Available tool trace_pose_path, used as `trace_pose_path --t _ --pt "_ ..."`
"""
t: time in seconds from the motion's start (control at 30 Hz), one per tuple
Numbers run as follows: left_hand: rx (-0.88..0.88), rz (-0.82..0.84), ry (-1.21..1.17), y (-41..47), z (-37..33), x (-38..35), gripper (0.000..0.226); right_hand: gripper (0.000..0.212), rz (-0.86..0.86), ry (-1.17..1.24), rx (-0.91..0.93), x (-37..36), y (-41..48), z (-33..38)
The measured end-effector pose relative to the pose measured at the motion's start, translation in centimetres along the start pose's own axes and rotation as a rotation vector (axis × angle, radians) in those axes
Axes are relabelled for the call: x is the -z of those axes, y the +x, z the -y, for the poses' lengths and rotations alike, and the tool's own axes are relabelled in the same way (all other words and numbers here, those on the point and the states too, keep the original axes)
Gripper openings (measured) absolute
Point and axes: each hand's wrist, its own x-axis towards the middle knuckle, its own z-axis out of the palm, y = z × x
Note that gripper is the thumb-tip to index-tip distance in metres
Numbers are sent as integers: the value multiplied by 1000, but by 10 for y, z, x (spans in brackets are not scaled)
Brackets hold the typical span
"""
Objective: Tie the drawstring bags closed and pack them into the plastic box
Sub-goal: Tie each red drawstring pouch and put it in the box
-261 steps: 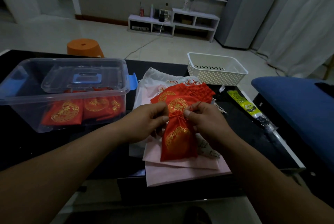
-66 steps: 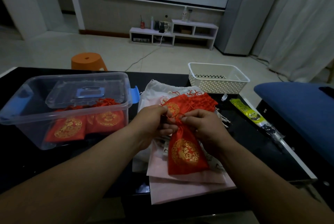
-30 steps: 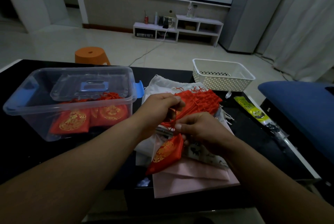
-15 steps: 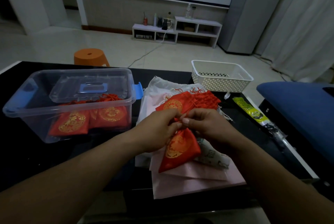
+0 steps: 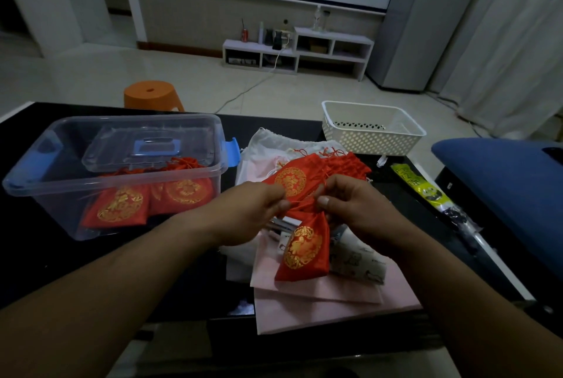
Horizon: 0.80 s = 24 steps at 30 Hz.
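A small red drawstring bag (image 5: 304, 251) with a gold emblem hangs at the middle of the table, its neck gathered. My left hand (image 5: 256, 210) and my right hand (image 5: 350, 207) pinch its drawstrings on either side of the neck, pulling apart. Behind them lies a pile of more red bags (image 5: 323, 172). The clear plastic box (image 5: 61, 194) with blue latches stands at the left and holds several red bags (image 5: 122, 205). Its lid (image 5: 146, 149) rests inside on top of them.
Pink and white cloth bags (image 5: 320, 301) lie under the red bag. A white perforated basket (image 5: 371, 130) stands at the back right, a green packet (image 5: 417, 187) beside it. An orange stool (image 5: 152, 95) is behind the black table (image 5: 36, 255); a blue seat (image 5: 502, 176) is at right.
The red bag has swung from tilted to hanging upright. My hands have moved slightly apart at its neck, drawing the strings outward.
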Motion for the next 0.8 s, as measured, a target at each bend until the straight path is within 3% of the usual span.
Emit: trace_pose_path --t 0.1,0.33,0.4,0.57,0.8 --pt "44 137 93 -4 3 -1 28 6 4 -92 19 3 -1 -1" --pt "-147 -160 55 2 -13 -23 22 5 73 -61 52 -7 1 -1" --pt "-167 -188 21 4 -14 -28 7 5 88 -35 51 -7 1 -2" --pt "-208 -218 20 5 -11 -28 25 6 99 39 35 -6 -1 -7" --pt "-126 -238 8 5 -17 -24 12 5 21 -38 36 -12 1 -5"
